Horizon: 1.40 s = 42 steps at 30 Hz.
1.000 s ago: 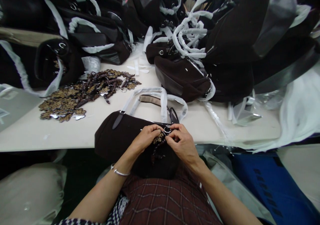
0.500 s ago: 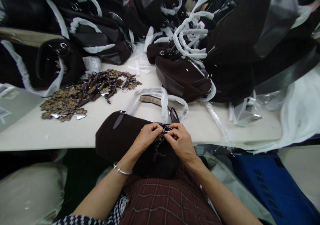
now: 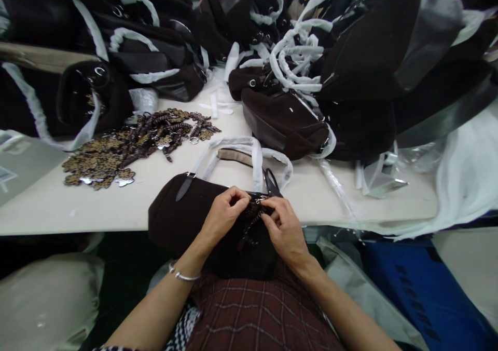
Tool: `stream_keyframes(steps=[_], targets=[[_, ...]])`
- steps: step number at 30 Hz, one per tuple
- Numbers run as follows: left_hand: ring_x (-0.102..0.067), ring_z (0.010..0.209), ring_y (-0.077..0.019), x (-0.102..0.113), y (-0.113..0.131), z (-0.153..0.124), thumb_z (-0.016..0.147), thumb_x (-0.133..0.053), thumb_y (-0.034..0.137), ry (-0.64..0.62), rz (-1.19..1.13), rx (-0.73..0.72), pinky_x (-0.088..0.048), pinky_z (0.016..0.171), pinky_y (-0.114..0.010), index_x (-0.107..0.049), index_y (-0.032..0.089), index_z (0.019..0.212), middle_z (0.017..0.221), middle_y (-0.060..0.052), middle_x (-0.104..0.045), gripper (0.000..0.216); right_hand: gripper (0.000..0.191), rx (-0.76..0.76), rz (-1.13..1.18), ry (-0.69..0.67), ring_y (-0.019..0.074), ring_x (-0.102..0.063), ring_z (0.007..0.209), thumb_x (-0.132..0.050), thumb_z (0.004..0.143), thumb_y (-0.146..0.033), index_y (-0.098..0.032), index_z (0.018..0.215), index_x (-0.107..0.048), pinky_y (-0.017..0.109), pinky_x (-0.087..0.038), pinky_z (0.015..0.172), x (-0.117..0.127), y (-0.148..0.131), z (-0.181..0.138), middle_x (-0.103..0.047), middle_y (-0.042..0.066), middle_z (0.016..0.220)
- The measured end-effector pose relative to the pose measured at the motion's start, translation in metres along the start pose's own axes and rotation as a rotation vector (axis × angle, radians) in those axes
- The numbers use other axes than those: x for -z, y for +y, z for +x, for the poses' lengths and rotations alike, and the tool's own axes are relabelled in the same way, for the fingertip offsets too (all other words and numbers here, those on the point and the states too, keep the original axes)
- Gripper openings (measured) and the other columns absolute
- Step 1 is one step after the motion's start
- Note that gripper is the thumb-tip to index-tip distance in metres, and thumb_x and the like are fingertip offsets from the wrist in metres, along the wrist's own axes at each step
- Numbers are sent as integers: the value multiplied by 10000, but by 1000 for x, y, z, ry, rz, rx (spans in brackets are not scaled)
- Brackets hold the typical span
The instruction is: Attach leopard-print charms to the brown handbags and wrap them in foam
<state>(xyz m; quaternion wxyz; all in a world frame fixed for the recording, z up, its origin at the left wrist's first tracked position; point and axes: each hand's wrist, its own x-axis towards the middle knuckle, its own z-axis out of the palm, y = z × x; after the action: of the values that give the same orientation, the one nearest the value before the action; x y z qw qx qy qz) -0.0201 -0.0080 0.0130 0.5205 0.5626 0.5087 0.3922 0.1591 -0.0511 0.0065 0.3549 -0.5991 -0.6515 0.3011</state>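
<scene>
A dark brown handbag (image 3: 187,211) rests in front of me, partly over the table edge, its handles (image 3: 257,164) wrapped in white film. On its front hangs a bag charm (image 3: 247,232), a dark braided strand with small metal pieces. My left hand (image 3: 227,211) is closed, thumb and forefinger pinched at the left side of the charm's metal ring (image 3: 257,201). From the right, my right hand (image 3: 287,227) is closed too, its fingertips at the ring's other side. Fingers partly hide the ring, and whether it is fastened to the bag cannot be seen.
A heap of similar charms (image 3: 101,159) with flower-shaped metal pieces lies on the table (image 3: 155,205) to the left. Dark handbags (image 3: 284,120) with wrapped handles are piled along the back and right. A blue bag or box (image 3: 420,288) stands below at right.
My left hand has shifted slightly left and up, its fingertips a little off from before. My right fingers have bent over the ring. The handbag stays in place.
</scene>
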Motion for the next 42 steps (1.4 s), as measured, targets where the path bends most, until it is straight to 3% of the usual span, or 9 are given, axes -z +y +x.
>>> stream_keyframes(steps=[3,9,13,17,21,27,31,37,42], targets=[[-622,906,-160,0,-4,0,918,-540,323,-5,-248,47,-459,853,-277,-579,176,852,977,-50,-697,165,337,-76,17,-25,169,-645,776,-532,920,-208,-228,1256,-557,330,-519,783,7,4,-9,-679,54,1003],[-620,773,-128,-2,-9,4,905,-572,311,55,-523,88,-463,811,-257,-507,193,790,701,39,-582,177,133,-110,-78,-203,175,-656,750,-588,909,-296,-247,863,-702,311,-496,736,35,6,-17,-717,-2,817],[-572,685,-114,-2,-13,12,880,-591,301,70,-341,77,-440,735,-235,-628,176,904,677,42,-571,132,206,-168,-9,-32,176,-632,738,-665,844,-361,-213,702,-654,302,-526,653,45,-1,-10,-663,37,829],[-609,762,-143,-5,-12,17,882,-538,275,-41,-95,78,-452,768,-257,-670,176,1004,809,1,-663,205,327,-269,482,160,207,-673,912,-710,775,-353,-179,590,-505,318,-598,676,33,-5,12,-594,92,1109],[-629,745,-150,-12,-8,15,849,-565,200,-29,127,5,-441,744,-260,-607,208,1036,760,31,-672,191,276,-408,734,120,105,-640,615,-729,719,-329,-182,683,-498,287,-585,578,18,0,36,-636,56,1045],[-642,776,-163,-20,-9,14,865,-583,198,-4,365,-113,-446,746,-269,-667,216,819,829,-1,-716,98,166,-392,226,-95,86,-523,385,-647,776,-298,-172,878,-684,222,-412,412,15,13,53,-644,-25,646],[-656,815,-173,-24,-13,16,859,-566,134,8,456,-126,-460,772,-277,-669,211,878,876,-20,-726,130,211,-271,-13,-201,99,-557,447,-570,838,-274,-185,919,-743,242,-433,429,14,10,56,-719,33,841],[-623,728,-151,-28,-16,16,834,-528,57,62,558,-150,-438,707,-256,-560,216,963,793,11,-657,207,202,-43,-210,-174,180,-657,874,-583,832,-143,-178,906,-767,296,-494,841,12,9,55,-715,68,890],[-615,740,-159,-29,-18,19,832,-534,55,40,562,-151,-436,716,-261,-522,226,977,773,22,-622,225,206,-84,-166,-192,157,-649,752,-575,834,-166,-188,919,-761,282,-511,744,13,10,55,-714,57,893]])
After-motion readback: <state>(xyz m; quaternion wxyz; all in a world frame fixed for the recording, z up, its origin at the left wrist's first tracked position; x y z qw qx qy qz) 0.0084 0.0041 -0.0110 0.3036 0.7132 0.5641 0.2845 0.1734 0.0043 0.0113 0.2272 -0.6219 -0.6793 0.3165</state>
